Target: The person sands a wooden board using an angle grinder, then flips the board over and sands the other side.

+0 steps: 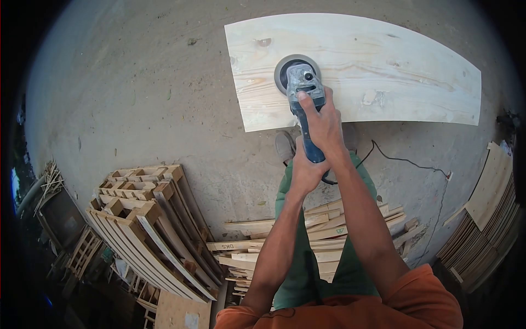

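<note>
Sanding the board (372, 66): both hands, left (306, 167) and right (323, 123), grip the sander (303, 82); next, likely sweeping the disc along the unsanded grain.

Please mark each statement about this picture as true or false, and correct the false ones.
1. Both hands hold the sander. True: right hand in front, left hand behind.
2. The sander's disc rests on the wooden board. True.
3. The board lies on a metal table. False: it lies on the concrete floor.
4. The pallets stand right of the person. False: left.
5. A cable lies on the floor. True.
</note>
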